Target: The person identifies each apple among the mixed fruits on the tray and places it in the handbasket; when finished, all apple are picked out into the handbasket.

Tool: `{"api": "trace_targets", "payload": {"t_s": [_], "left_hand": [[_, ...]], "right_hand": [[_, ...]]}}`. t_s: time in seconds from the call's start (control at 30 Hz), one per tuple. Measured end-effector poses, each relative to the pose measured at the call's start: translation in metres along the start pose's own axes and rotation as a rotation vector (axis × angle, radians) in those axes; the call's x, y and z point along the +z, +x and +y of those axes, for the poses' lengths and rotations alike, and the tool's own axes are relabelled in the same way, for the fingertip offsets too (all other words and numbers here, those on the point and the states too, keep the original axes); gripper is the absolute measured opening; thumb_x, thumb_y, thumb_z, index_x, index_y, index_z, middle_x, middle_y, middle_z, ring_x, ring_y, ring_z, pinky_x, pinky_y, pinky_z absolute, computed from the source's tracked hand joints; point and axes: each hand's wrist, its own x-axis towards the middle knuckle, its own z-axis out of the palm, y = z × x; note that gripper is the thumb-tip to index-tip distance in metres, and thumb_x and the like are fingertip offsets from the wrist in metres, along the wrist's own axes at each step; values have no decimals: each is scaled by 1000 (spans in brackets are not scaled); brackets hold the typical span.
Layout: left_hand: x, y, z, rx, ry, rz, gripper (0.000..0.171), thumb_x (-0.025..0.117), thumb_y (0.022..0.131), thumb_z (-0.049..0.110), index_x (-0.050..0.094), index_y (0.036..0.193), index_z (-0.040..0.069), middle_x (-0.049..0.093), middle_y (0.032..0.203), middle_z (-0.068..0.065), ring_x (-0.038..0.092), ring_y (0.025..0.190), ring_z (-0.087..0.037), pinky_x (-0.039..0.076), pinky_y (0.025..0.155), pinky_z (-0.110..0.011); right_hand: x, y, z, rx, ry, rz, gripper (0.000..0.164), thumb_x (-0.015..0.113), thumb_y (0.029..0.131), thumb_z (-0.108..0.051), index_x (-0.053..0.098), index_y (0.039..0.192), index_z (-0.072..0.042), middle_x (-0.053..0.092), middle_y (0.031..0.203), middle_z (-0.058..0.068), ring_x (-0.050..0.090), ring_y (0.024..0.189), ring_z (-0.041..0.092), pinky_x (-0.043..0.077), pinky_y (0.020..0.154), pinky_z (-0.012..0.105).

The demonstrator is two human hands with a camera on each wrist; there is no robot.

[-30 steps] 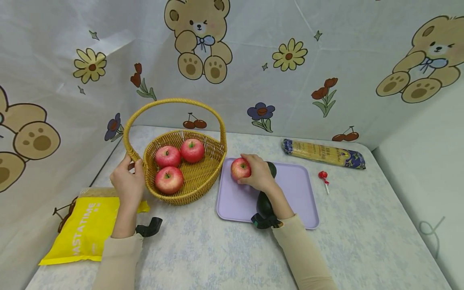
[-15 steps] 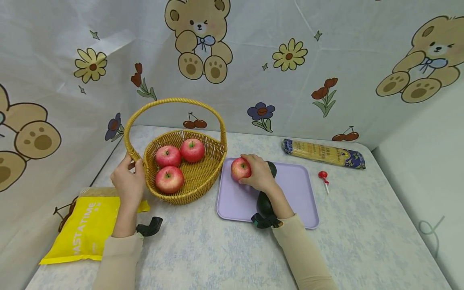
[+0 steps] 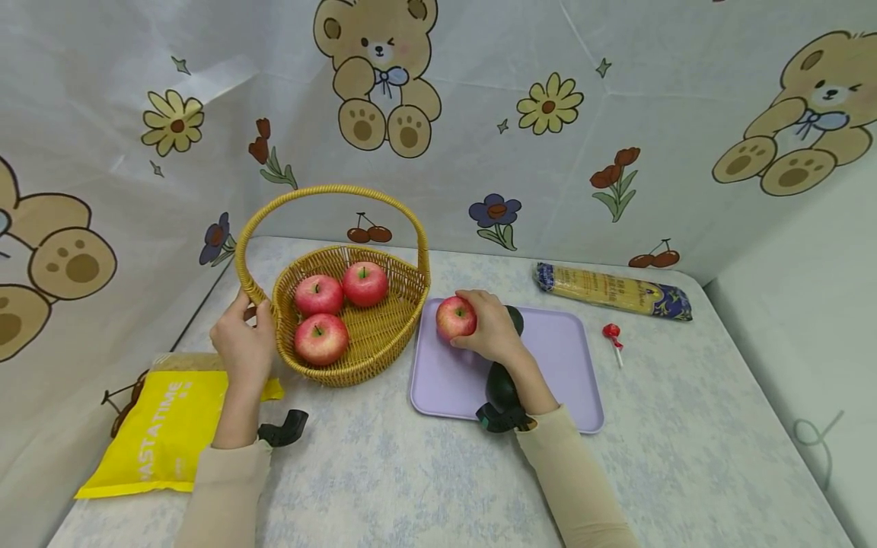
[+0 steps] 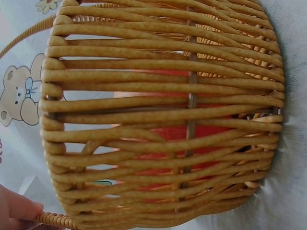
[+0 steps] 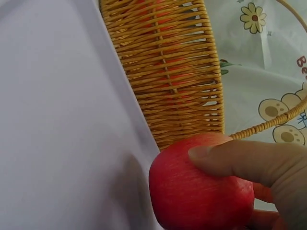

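A woven basket with a tall arched handle stands left of centre, holding three red apples. My left hand pinches the foot of that handle at the basket's left side. Over the left part of a lilac tray, my right hand grips another red apple, thumb on one side and fingers partly hidden behind it. Smooth dark green produce lies on the tray, partly covered by the right hand and wrist, so its kind and number are unclear.
A yellow pasta bag lies at the left by the left forearm. Behind the tray at the right is a long packet of noodles, with a red lollipop in front of it. A patterned cloth hangs along the table's back edge.
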Motion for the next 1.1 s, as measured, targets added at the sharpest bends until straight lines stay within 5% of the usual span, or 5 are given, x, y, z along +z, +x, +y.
{"api": "trace_targets", "payload": {"t_s": [0.77, 1.1], "left_hand": [[-2, 0, -2, 7, 10, -2, 29, 54, 99, 15, 66, 123, 4, 68, 117, -21, 67, 104, -36, 56, 81, -51], [-2, 0, 2, 1, -15, -16, 30, 54, 99, 14, 65, 125, 4, 68, 118, -22, 66, 104, -39, 55, 81, -54]], "right_hand": [[-46, -11, -29, 16, 186, 80, 79, 86, 67, -16, 51, 138, -9, 52, 136, 14, 51, 121, 33, 51, 94, 54], [-49, -7, -39, -18, 214, 113, 77, 86, 67, -17, 53, 136, -11, 53, 133, 13, 52, 119, 31, 51, 94, 52]]}}
